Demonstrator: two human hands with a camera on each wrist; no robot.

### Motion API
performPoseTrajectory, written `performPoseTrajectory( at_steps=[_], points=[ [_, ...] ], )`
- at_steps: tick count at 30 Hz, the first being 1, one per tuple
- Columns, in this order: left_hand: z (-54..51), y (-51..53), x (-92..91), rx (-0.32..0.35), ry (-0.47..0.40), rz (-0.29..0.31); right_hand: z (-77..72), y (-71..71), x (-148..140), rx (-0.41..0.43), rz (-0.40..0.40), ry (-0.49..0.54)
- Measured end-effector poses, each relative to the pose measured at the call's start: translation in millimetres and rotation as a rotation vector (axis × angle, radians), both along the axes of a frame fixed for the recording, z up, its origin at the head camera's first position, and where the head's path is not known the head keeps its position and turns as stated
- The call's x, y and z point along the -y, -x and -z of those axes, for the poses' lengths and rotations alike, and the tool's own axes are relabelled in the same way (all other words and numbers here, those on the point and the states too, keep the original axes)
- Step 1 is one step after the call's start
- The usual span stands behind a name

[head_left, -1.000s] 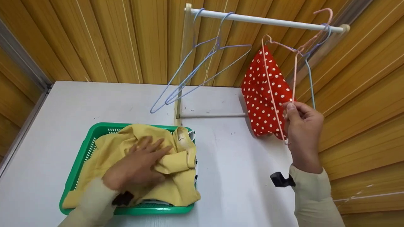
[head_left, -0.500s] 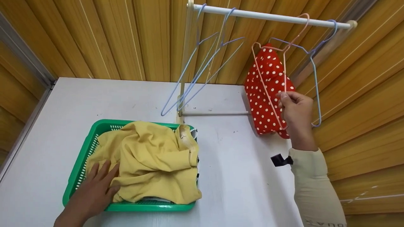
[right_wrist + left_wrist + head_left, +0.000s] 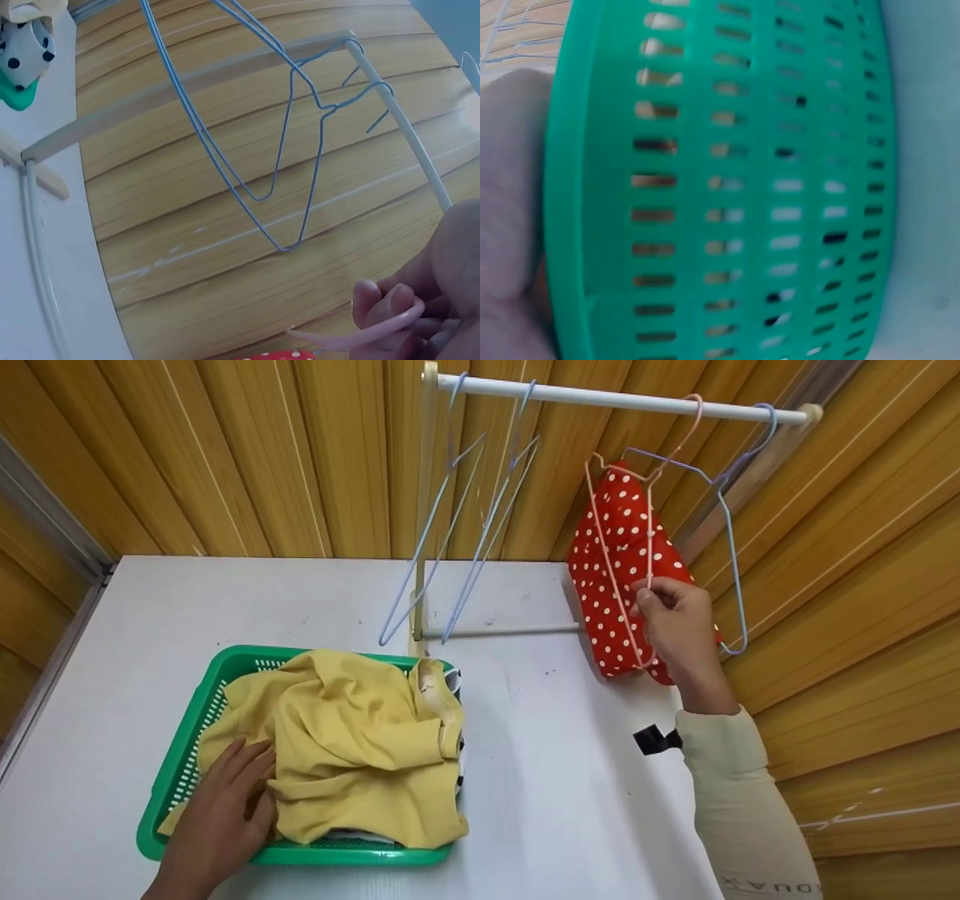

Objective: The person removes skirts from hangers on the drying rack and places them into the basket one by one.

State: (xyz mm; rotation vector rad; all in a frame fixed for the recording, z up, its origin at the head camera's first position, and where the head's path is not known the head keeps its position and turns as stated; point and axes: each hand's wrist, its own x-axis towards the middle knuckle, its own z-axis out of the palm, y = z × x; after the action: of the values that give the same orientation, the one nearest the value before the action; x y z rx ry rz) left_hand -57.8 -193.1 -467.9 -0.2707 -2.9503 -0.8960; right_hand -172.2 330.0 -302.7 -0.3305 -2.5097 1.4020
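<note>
My right hand pinches the side wire of a pink hanger between thumb and fingers. The hanger's hook sits over the white rail. In the right wrist view, the fingers curl round the pink hanger. Just behind it is a red cloth with white dots, apparently hung on a purple-blue hanger. My left hand rests on the left part of a crumpled yellow garment, fingers slightly bent. That garment lies in a green basket; the left wrist view shows mostly the basket's slotted side.
Two bare blue hangers hang near the rail's left end. The rack's upright post and lower bar stand behind the basket on the white table. Wood-panelled walls close in at back and right.
The pink hanger's hook has come down onto the rail, and the right hand has moved left with it. The left hand has shifted from the garment's middle to its left side.
</note>
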Motion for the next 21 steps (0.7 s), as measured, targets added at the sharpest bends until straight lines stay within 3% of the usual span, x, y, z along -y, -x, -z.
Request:
performPoseTrajectory(
  at_steps=[3, 7, 15, 21],
  points=[
    [0.9, -4.9, -4.8, -0.122, -0.065, -0.061, -2.2, 2.1, 8, 0.003, -0.021, 0.006],
    [3.1, -9.2, -8.0, -0.215, -0.092, -0.115, -4.7, 4.3, 20, -0.008, -0.043, 0.009],
    [5.8, -10.2, -10.5, -0.259, -0.067, -0.144, -2.2, 4.7, 38, 0.032, -0.069, 0.022],
    [8.0, -14.2, -11.4, -0.326, -0.095, -0.175, 0.4, 5.4, 43, 0.019, -0.147, -0.003]
  ],
)
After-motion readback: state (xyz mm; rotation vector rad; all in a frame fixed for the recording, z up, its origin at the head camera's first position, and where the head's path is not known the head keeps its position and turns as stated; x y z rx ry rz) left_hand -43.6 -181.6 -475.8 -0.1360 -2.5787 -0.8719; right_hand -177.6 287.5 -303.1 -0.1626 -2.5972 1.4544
